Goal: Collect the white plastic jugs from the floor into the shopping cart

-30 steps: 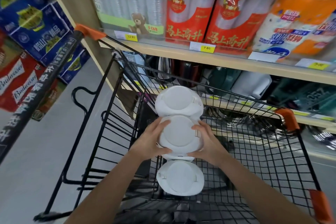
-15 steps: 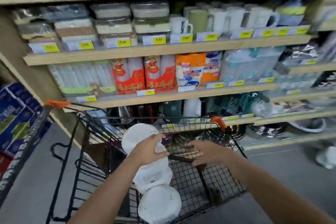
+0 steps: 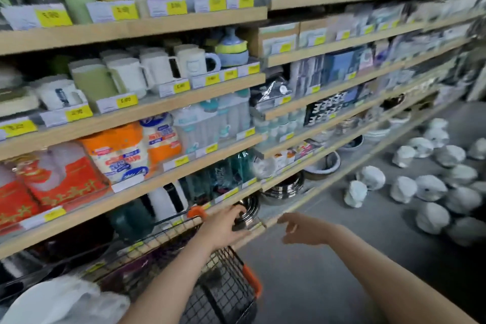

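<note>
My left hand hangs over the far rim of the shopping cart, fingers loosely bent and holding nothing, their tips just in front of a shiny steel pot on the bottom shelf. My right hand floats beside it over the grey floor, also holding nothing, with the fingers slack and half curled and the forefinger pointing toward the shelf edge. The two hands are near each other but apart. Below my left forearm the black wire basket of the cart shows its orange corner guards, and at the lower left, blurred, a white plastic jug already lies in it. Further out to the right, well apart from my hands, many more white plastic jugs lie scattered on the floor along the foot of the wooden shelves, which carry mugs, tissue packs and yellow price tags.
</note>
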